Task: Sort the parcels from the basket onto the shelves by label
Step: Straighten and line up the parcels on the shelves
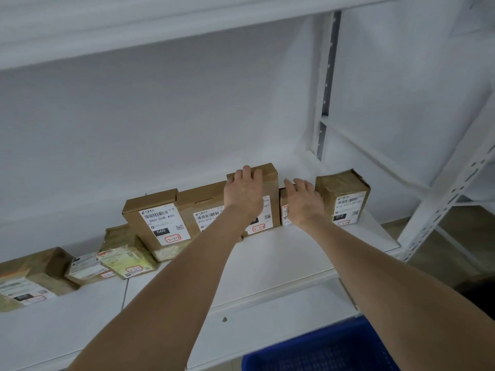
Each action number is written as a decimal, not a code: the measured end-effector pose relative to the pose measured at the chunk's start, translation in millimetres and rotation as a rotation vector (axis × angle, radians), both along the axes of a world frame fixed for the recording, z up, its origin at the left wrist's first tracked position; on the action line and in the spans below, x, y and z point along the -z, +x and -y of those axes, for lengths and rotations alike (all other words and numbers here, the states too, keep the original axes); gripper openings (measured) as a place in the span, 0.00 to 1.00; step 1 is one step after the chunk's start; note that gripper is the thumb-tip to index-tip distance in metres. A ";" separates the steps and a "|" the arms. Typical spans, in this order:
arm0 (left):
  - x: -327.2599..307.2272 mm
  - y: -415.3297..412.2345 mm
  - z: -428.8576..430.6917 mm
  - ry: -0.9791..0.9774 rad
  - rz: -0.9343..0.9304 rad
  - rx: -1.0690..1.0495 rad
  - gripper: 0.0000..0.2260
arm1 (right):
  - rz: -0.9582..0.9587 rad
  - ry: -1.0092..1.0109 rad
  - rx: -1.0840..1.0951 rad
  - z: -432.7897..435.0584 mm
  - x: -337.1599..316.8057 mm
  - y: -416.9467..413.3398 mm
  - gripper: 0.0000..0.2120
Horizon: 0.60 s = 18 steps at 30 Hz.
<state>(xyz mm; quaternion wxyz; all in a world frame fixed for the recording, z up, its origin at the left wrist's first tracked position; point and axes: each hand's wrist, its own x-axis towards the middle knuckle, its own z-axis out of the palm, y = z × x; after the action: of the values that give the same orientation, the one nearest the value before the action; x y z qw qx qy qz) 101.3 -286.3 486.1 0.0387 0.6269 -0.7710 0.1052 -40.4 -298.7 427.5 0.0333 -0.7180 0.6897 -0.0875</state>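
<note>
Head view: both hands on boxes at the back of the shelf

Parcels stood in a row along the rear of the white shelf (281,253), labels facing out. Left hand (243,194) lay on the tall box (270,180), fingers hooked over its top edge; thumb hidden. Right hand (304,202) rested on the small box (283,207), fingers fairly straight and reaching over its top, not closed round it. Small box sat between the tall box and a taped parcel (345,188), touching both. Left of the tall box: a wide box (201,199), partly behind the left forearm, then a box marked 060 (150,210). Further left, low parcels (126,253) lay tilted against each other. Blue basket (321,349) showed at the bottom edge, below the shelf front; contents could not be made out.
</note>
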 end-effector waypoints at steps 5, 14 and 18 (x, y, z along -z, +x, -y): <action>6.4 -34.8 -5.9 -0.050 -0.037 0.206 0.25 | -0.019 -0.124 0.095 -8.0 -7.8 -43.7 0.38; 67.8 -92.9 1.4 0.245 -0.069 0.126 0.33 | 0.192 0.116 0.325 0.7 18.0 -92.6 0.34; 71.7 -91.3 12.9 0.279 -0.076 0.072 0.35 | 0.216 0.081 0.303 14.8 23.2 -80.9 0.34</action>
<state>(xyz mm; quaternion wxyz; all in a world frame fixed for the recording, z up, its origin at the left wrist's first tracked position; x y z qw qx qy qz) 9.9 -299.2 414.4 -0.0161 0.6018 -0.7980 -0.0284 -121.3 -313.4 404.3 0.1227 -0.5902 0.7855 -0.1403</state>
